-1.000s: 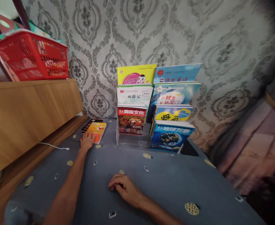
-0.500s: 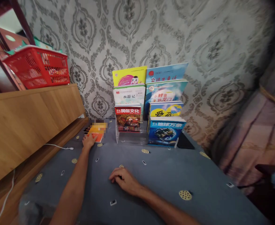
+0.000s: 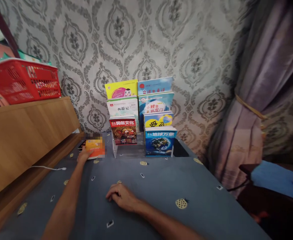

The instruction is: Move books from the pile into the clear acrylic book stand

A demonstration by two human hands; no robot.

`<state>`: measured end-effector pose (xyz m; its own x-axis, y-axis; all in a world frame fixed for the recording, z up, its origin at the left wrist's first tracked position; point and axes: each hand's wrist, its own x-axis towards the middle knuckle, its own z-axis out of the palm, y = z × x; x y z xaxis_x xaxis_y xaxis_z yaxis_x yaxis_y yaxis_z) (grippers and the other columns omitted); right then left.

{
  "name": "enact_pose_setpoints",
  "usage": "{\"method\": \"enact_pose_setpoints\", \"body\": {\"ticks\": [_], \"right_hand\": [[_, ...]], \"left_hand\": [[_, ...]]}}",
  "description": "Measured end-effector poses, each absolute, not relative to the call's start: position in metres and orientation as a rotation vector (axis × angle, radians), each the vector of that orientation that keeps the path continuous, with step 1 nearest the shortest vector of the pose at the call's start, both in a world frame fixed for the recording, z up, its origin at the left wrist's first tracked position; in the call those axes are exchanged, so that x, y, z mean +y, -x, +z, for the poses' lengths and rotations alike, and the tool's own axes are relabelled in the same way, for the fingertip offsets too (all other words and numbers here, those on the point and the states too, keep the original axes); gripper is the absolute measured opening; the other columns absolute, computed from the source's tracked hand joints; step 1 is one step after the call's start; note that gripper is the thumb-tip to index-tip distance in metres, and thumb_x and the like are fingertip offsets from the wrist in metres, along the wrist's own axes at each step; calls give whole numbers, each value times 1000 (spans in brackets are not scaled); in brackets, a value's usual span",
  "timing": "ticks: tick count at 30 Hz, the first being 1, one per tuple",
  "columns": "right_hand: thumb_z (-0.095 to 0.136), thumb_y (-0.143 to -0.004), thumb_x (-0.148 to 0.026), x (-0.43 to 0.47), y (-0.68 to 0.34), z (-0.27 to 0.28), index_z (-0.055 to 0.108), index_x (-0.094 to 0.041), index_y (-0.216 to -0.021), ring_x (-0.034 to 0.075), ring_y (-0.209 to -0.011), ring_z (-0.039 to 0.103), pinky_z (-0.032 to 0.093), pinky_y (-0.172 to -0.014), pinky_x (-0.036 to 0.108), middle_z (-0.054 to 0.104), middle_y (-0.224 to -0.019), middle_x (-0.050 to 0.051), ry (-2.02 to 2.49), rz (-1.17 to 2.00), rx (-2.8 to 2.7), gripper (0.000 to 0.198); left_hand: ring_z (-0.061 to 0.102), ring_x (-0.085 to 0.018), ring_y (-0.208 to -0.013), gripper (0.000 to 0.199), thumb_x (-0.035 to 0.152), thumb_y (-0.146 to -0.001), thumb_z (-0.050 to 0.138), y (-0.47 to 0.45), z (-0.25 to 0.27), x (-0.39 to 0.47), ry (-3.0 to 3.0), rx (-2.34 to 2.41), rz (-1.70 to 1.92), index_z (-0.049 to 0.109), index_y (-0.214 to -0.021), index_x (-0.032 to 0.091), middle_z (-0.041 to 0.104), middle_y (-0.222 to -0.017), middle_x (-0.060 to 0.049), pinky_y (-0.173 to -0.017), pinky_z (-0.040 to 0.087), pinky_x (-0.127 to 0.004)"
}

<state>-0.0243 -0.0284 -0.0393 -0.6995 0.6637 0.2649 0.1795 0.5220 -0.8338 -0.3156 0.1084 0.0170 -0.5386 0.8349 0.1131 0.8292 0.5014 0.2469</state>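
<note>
At the left back of the cloth-covered table, my left hand (image 3: 83, 155) is closed on the near left edge of an orange-and-yellow book (image 3: 94, 148), which lies flat; part of its cover is blurred out. Dark items show just behind that hand. My right hand (image 3: 121, 196) rests on the cloth in front, fingers curled in, nothing visible in them. Beyond it stands a clear acrylic rack (image 3: 127, 151) with books in two stepped columns. A red-topped book (image 3: 123, 131) is at the left front, and a blue book with a globe (image 3: 160, 142) at the right front.
A black flat object (image 3: 180, 148) lies right of the rack. A wooden headboard-like panel (image 3: 31, 130) runs along the left with a red basket (image 3: 23, 80) on top. A white cable (image 3: 48, 167) trails onto the cloth. A tied curtain (image 3: 241, 123) hangs right.
The view has swung to the right, so everything sits further left. My left hand stays at the orange-and-yellow book, its fingers now more around the left edge. My right hand stays resting.
</note>
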Motion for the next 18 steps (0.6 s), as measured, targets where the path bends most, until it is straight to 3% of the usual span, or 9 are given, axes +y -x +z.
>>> {"method": "enact_pose_setpoints", "body": {"ticks": [2,5,10,12,15,16,18], "right_hand": [[50,-74,2,-30,23,-36,80,-18,-85,15,-76,71,51,-83,27,77,-79,1,676,1105,-2198,38],[50,-75,2,-31,22,-33,80,-16,-85,15,-78,71,50,-84,27,77,-79,2,654,1100,-2207,37],[50,-77,3,-31,21,-34,79,-15,-87,14,-77,70,50,-84,26,77,-82,3,641,1076,-2216,36],[49,-77,2,-31,21,-35,79,-15,-87,14,-77,70,51,-81,26,77,-83,3,632,1083,-2218,36],[49,-77,2,-31,21,-35,79,-16,-87,14,-77,70,51,-80,25,76,-83,2,609,1108,-2212,36],[48,-77,1,-31,21,-35,79,-17,-87,14,-77,70,51,-79,25,76,-84,2,607,1116,-2209,36],[48,-77,1,-31,21,-35,79,-17,-87,14,-77,70,51,-79,25,77,-84,2,610,1120,-2207,37]], "left_hand": [[72,-27,-104,72,57,-92,48,311,13,101,-1472,2610,457,38,-152,18,67,-130,-17,-84,56,-34],[73,-26,-92,72,54,-95,46,304,7,80,-1409,2488,481,32,-155,17,68,-127,-16,-70,58,-32],[72,-24,-65,81,59,-91,52,302,3,29,-1386,2307,464,27,-157,19,74,-87,-7,-54,56,-32],[71,-26,-63,80,62,-88,55,303,7,14,-1437,2289,345,36,-153,20,73,-75,-4,-55,55,-33],[74,-33,-84,57,59,-89,51,304,20,11,-1668,2526,93,65,-127,19,76,-85,-12,-70,57,-39],[73,-35,-95,51,56,-91,48,303,24,15,-1734,2638,50,70,-118,18,76,-97,-16,-77,56,-42],[68,-37,-111,49,49,-95,41,300,30,30,-1793,2704,64,67,-122,18,72,-118,-20,-86,54,-45]]}}
